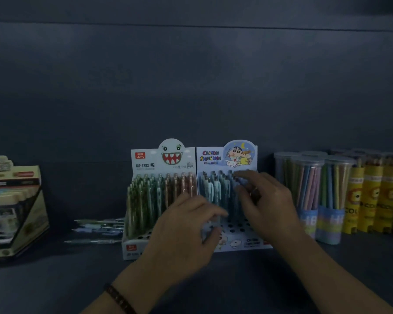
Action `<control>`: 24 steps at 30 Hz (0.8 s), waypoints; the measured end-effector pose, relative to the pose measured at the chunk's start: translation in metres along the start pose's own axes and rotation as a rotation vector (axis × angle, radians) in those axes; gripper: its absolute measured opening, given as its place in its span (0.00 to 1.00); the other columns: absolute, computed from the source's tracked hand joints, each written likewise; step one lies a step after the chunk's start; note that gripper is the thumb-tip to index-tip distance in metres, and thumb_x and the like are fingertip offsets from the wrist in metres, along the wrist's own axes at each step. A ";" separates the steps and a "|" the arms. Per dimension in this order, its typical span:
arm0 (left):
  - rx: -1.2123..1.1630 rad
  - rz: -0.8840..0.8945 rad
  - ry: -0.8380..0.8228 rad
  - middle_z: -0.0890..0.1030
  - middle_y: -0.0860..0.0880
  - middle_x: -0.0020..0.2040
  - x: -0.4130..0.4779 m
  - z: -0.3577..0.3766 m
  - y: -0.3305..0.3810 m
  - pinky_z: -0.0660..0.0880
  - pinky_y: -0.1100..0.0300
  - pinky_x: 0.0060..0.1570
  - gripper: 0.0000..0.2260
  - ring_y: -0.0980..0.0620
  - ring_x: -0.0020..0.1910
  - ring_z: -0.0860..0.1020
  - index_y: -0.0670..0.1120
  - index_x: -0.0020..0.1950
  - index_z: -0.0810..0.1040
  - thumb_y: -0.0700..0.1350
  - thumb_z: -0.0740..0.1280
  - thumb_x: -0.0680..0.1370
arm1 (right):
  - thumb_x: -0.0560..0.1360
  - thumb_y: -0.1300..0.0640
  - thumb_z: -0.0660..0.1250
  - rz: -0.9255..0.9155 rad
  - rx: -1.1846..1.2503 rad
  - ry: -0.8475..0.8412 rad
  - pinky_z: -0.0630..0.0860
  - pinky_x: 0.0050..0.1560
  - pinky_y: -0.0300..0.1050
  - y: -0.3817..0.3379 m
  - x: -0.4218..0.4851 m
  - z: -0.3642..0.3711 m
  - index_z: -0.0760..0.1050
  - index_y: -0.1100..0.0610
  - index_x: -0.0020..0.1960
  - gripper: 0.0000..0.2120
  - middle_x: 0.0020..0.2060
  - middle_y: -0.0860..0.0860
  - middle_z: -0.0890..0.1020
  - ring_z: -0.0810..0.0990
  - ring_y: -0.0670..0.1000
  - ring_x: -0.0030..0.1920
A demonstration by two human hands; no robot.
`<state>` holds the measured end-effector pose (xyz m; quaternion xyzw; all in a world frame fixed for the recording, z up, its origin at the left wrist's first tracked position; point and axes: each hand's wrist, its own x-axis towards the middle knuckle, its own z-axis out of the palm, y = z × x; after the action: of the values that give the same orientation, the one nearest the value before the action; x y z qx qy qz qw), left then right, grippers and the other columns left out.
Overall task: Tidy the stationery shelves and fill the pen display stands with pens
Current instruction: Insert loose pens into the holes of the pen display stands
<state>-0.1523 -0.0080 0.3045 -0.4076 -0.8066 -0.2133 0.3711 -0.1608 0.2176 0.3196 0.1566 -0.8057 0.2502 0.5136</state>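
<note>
Over the pale blue cardboard cartoon pen display stand [210, 163], back rows filled but front holes bare, hovering with blurred left hand [186, 225] and right hand [267, 200], grip on anything untellable; not yet fed the slim loose pens [98, 230] lying well to its left.

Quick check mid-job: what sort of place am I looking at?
Most likely a stationery shop shelf: a monster-face pen stand beside a Crayon Shinchan pen stand, clear tubs of pencils to their right, another boxed display far left.

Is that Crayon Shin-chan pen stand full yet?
Partly full: the Crayon Shin-chan stand has pens in its back rows, empty holes in front.
</note>
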 end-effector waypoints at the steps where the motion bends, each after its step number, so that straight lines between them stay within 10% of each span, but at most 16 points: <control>1: -0.016 0.014 0.059 0.78 0.63 0.51 0.002 -0.007 -0.004 0.68 0.71 0.58 0.12 0.61 0.51 0.73 0.56 0.61 0.82 0.51 0.72 0.78 | 0.80 0.58 0.71 -0.001 -0.010 0.013 0.78 0.39 0.44 -0.003 0.000 0.000 0.81 0.51 0.64 0.13 0.44 0.42 0.77 0.77 0.41 0.38; 9: 0.042 -0.041 0.526 0.80 0.53 0.44 -0.006 -0.111 -0.075 0.70 0.69 0.44 0.02 0.61 0.42 0.76 0.43 0.48 0.84 0.37 0.73 0.77 | 0.81 0.56 0.69 -0.074 0.189 -0.044 0.78 0.44 0.47 -0.092 0.019 0.025 0.82 0.50 0.52 0.03 0.42 0.41 0.82 0.80 0.43 0.42; 24: -0.004 -0.426 -0.174 0.83 0.61 0.42 -0.112 -0.107 -0.193 0.73 0.73 0.43 0.14 0.63 0.44 0.82 0.61 0.42 0.87 0.40 0.77 0.72 | 0.81 0.61 0.69 0.023 0.311 -0.073 0.71 0.31 0.40 -0.140 -0.010 0.101 0.80 0.49 0.48 0.07 0.32 0.43 0.77 0.77 0.46 0.32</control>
<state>-0.2208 -0.2441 0.2778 -0.2456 -0.9030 -0.2524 0.2460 -0.1605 0.0454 0.3091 0.2341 -0.7770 0.3719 0.4508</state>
